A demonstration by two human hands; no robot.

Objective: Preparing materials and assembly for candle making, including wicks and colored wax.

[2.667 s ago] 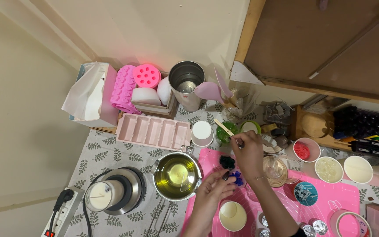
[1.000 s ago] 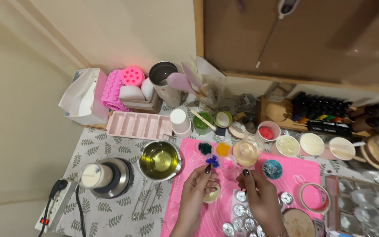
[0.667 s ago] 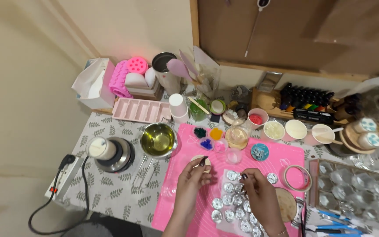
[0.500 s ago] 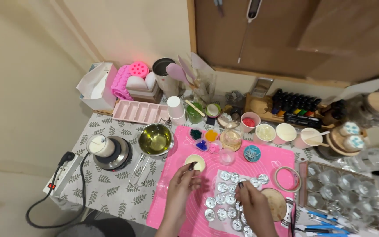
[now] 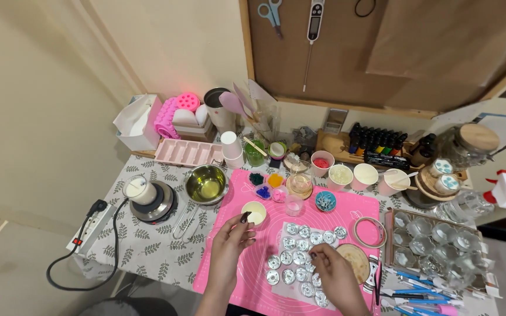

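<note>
From the head camera, the left hand [image 5: 228,243] hovers over the smooth pink mat [image 5: 229,275], its fingers [image 5: 245,219] pressed together at the near rim of a small white paper cup [image 5: 254,213]; whether they pinch something tiny there, the picture does not show. The cup stands upright on the mat, just below a cluster of little dishes [image 5: 266,185] with green, orange, blue and pink bits.

The right hand [image 5: 334,275] lies lower on the mat, fingers [image 5: 313,255] pinched together above a sheet of round, shiny foil cups [image 5: 300,254] set in loose rows. Whether the fingertips grip one cup or only touch it is unclear. A flat round wooden disc [image 5: 355,261] sits just beside that hand, and a ring of tape [image 5: 370,232] lies farther right.

Left of the mat, a polished steel pot [image 5: 205,184] of yellowish liquid rests on the leaf-print cloth of the bench [image 5: 147,246], near a small round heater [image 5: 153,203] carrying a white jar. The cloth between the pot and the bench's near edge is open room; the right side is crowded by a tray of clear glass jars [image 5: 434,243] and blue pens [image 5: 417,289].
</note>
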